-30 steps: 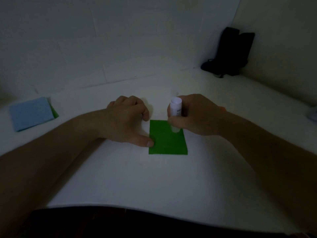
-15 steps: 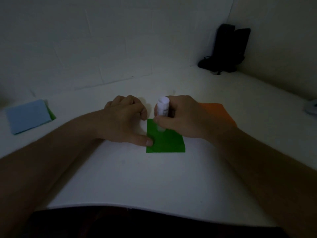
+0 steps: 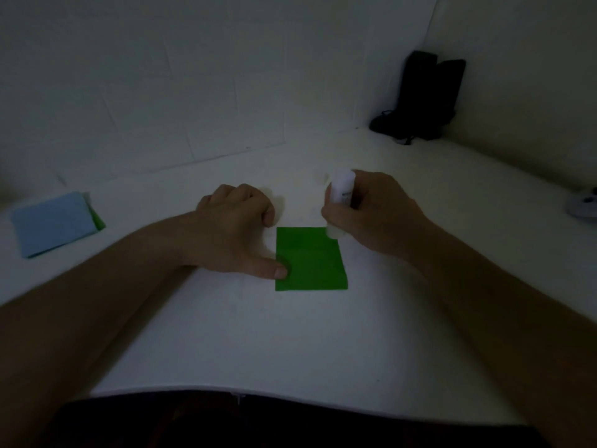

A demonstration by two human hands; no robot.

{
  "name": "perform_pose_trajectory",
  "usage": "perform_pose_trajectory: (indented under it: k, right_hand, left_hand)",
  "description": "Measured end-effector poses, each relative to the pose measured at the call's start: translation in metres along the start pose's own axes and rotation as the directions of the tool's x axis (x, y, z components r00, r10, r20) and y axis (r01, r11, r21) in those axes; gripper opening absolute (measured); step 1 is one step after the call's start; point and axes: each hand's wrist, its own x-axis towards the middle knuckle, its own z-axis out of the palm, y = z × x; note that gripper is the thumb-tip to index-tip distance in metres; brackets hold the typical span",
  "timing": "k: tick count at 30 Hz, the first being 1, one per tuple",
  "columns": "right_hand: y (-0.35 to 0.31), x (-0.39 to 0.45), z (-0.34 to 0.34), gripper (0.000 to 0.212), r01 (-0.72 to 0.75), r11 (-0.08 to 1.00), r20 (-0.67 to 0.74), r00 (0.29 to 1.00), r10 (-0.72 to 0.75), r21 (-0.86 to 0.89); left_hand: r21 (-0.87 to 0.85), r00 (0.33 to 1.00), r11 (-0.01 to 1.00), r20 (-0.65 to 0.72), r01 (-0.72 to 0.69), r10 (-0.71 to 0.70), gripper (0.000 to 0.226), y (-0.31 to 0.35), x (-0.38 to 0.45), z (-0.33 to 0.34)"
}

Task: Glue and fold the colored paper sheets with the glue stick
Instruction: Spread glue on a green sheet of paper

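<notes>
Green paper sheet (image 3: 311, 260) flat; white glue stick (image 3: 339, 202) at its far-right corner.

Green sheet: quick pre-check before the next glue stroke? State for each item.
1. Green sheet flat on table: ok.
2. Left hand pins sheet, thumb on its left edge: ok.
3. Right hand grips glue stick: ok.
4. Stick tip on sheet's far right corner: ok.
5. Glue actually laid on paper: cannot tell, too dark.
6. Blue stack clear of the work, far left: ok.
</notes>
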Motion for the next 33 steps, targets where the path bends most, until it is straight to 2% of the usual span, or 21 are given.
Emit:
perform_pose_trajectory:
  k: [3, 6, 8, 11, 18, 21, 23, 26, 29, 33]
  right_hand:
    - [-0.016, 0.002, 0.011, 0.02, 0.063, 0.995, 0.052, 0.996, -0.067, 0.083]
    - [-0.02, 0.0, 0.015, 0.014, 0.063, 0.992, 0.153, 0.985, -0.079, 0.105]
    - [-0.017, -0.001, 0.01, 0.022, 0.048, 0.995, 0.178, 0.982, -0.063, 0.085]
    - [-0.009, -0.004, -0.001, 0.037, 0.041, 0.998, 0.202, 0.978, -0.051, 0.051]
    - [0.01, -0.01, -0.013, 0.017, 0.0, 1.0, 0.15, 0.989, 0.001, -0.008]
    - [0.008, -0.009, -0.014, 0.016, -0.017, 0.999, 0.029, 0.999, 0.018, -0.032]
    - [0.001, -0.006, -0.011, 0.017, 0.0, 1.0, -0.042, 0.999, 0.001, 0.02]
    - [-0.01, -0.004, -0.003, 0.018, 0.077, 0.996, 0.056, 0.995, -0.08, 0.05]
    - [-0.013, -0.008, 0.001, 0.019, 0.074, 0.996, 0.195, 0.977, -0.082, 0.047]
    - [-0.003, -0.013, -0.004, 0.025, 0.019, 0.996, 0.162, 0.986, -0.032, 0.086]
  left_hand:
    - [0.017, 1.0, 1.0, -0.029, -0.009, 0.009, 0.105, 0.0, 0.001, 0.0]
    - [0.035, 1.0, 0.999, -0.012, 0.015, -0.014, 0.093, 0.003, 0.001, 0.001]
    - [0.019, 1.0, 1.0, -0.012, 0.017, -0.017, 0.088, 0.003, 0.0, 0.001]
    - [-0.002, 1.0, 1.0, -0.018, 0.0, 0.0, 0.092, 0.0, -0.001, 0.001]
    - [-0.018, 1.0, 1.0, -0.017, -0.012, 0.011, 0.092, -0.002, -0.001, 0.002]
    - [-0.003, 1.0, 1.0, -0.021, -0.01, 0.01, 0.09, -0.001, 0.001, 0.003]
    - [-0.003, 0.999, 1.0, -0.024, -0.023, 0.023, 0.093, -0.002, 0.001, 0.003]
    - [0.0, 1.0, 1.0, -0.019, -0.02, 0.02, 0.091, -0.004, 0.001, 0.004]
    - [0.004, 0.999, 1.0, -0.027, -0.025, 0.025, 0.093, -0.004, 0.001, 0.004]
    - [-0.009, 0.999, 1.0, -0.028, -0.022, 0.022, 0.096, -0.003, 0.0, 0.003]
